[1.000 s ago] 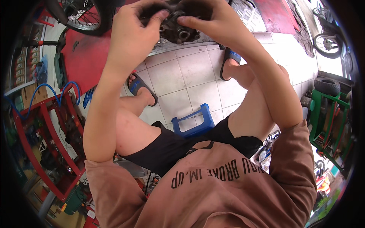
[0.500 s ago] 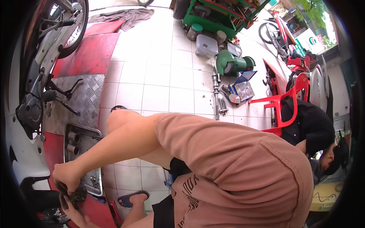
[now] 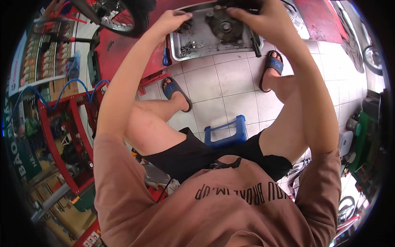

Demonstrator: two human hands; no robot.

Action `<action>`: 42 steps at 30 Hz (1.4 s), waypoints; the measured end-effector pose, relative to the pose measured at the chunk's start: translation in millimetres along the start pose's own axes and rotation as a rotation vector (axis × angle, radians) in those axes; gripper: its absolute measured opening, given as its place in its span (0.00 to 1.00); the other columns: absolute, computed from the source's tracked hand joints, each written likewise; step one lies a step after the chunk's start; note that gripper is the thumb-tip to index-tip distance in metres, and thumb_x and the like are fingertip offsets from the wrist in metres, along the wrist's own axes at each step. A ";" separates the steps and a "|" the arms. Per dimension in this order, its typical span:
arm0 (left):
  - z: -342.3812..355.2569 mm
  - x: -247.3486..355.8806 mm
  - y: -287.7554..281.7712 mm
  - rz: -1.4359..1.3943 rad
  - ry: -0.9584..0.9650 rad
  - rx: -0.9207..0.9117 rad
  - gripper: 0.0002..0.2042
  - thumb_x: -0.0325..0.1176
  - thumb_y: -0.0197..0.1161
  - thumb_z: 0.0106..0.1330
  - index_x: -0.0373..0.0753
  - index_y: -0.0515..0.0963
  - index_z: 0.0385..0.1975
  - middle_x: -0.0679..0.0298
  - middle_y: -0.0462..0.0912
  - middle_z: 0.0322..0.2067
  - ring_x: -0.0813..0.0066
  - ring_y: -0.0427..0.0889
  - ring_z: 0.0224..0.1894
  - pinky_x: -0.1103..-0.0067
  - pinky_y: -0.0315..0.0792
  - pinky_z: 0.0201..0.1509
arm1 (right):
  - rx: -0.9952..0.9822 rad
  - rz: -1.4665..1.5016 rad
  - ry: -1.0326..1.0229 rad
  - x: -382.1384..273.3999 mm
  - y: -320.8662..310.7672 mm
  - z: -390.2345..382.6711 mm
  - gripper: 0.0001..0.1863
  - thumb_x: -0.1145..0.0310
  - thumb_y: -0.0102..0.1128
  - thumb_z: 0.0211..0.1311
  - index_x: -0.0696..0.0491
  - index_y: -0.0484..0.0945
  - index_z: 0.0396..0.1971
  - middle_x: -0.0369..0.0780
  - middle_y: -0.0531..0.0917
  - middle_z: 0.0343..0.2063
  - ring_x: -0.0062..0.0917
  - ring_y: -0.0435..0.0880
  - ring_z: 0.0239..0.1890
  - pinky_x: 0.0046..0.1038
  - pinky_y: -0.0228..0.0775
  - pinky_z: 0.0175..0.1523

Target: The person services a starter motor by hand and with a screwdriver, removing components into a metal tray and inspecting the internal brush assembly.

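Over the metal tray (image 3: 197,55), my right hand (image 3: 267,22) grips a dark, greasy metal engine part (image 3: 224,27) with a round bore in its middle. The thumb lies along its upper edge, and the far fingers are lost at the top of the picture. My left hand (image 3: 175,21) is at the tray's left side, apart from that part. Its fingers are curled down around something small and dark, too unclear to name. Several small metal pieces (image 3: 190,48) lie in the tray's near left corner.
A blue-handled tool (image 3: 166,57) rests beside the tray on the red platform (image 3: 156,66). The black handle of another tool (image 3: 256,46) crosses the tray's right edge. A motorcycle wheel (image 3: 123,18) stands at upper left. Between my legs is a blue stool (image 3: 226,133).
The view has swung round, bringing the tray in front of me. My hands, close together before, are now apart, with the engine part in the right one.
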State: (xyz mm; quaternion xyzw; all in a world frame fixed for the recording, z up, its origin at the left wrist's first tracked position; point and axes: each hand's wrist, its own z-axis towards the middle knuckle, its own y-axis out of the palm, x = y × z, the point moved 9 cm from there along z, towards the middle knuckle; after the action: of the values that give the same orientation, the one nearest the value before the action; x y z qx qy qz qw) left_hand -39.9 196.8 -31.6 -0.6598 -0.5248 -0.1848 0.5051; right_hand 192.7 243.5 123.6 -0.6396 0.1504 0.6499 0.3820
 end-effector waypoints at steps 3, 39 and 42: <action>33.6 -60.5 12.5 0.616 0.084 -0.020 0.15 0.38 0.66 0.58 0.35 0.83 0.40 0.57 0.86 0.38 0.68 0.85 0.39 0.74 0.77 0.46 | 0.038 -0.002 0.029 16.2 -2.9 0.2 0.12 0.80 0.59 0.54 0.62 0.82 0.39 0.40 0.86 0.31 0.18 0.83 0.35 0.22 0.75 0.44; 37.3 -122.6 85.6 0.707 0.288 0.406 0.14 0.35 0.71 0.51 0.40 0.84 0.37 0.54 0.79 0.40 0.54 0.75 0.49 0.66 0.72 0.54 | 0.279 -0.314 -0.192 -18.7 -33.4 -12.9 0.10 0.80 0.61 0.50 0.62 0.83 0.34 0.42 0.85 0.27 0.19 0.81 0.26 0.23 0.73 0.34; 37.4 -108.4 102.2 0.748 0.349 0.274 0.12 0.35 0.70 0.52 0.42 0.85 0.37 0.48 0.78 0.42 0.48 0.76 0.50 0.63 0.70 0.56 | 0.259 -0.279 -0.214 -14.9 -36.8 -10.4 0.10 0.80 0.61 0.50 0.62 0.83 0.35 0.42 0.85 0.28 0.20 0.82 0.27 0.23 0.74 0.36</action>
State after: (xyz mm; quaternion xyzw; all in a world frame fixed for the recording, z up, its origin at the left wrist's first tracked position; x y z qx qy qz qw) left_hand -2.0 180.4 -179.5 -0.6901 -0.1761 -0.0265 0.7014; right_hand 223.9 256.3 147.0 -0.5271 0.1015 0.6301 0.5611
